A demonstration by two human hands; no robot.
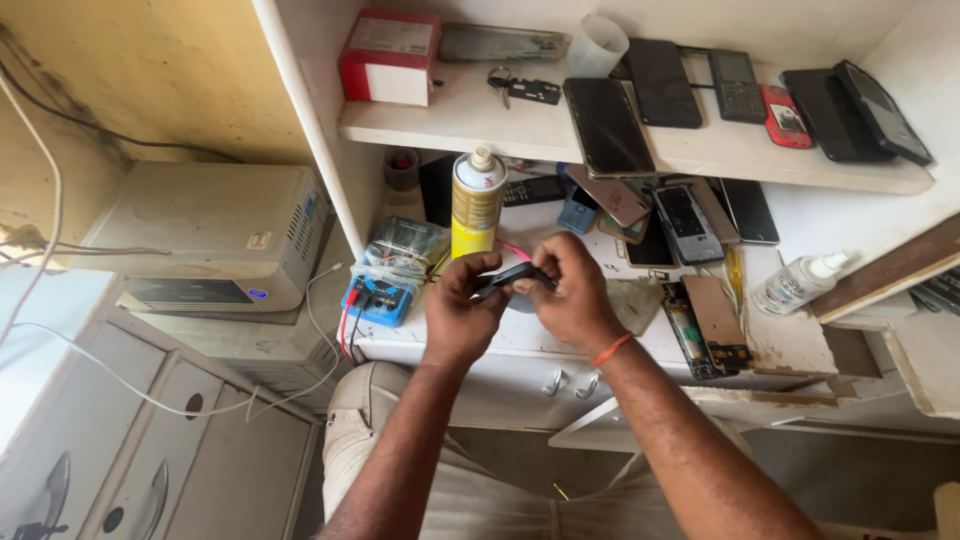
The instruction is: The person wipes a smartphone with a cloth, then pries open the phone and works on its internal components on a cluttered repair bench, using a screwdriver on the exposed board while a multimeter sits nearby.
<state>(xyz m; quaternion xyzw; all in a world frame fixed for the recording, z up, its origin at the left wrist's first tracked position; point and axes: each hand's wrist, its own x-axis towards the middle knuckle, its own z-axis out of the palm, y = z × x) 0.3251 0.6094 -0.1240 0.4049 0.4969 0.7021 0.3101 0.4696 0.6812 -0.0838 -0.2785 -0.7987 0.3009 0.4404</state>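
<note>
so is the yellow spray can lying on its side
No, the yellow spray can stands upright with its cap on top, just behind the left hand.

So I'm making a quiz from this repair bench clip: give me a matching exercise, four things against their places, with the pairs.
Things:
1. red box
2. spray can
3. clear squeeze bottle
4. small dark phone

Places:
A. lying on the bench at the right
B. between the left hand and the right hand
C. left end of the upper shelf
D. upright on the bench, behind the hands

Pairs: 1-C, 2-D, 3-A, 4-B
</note>
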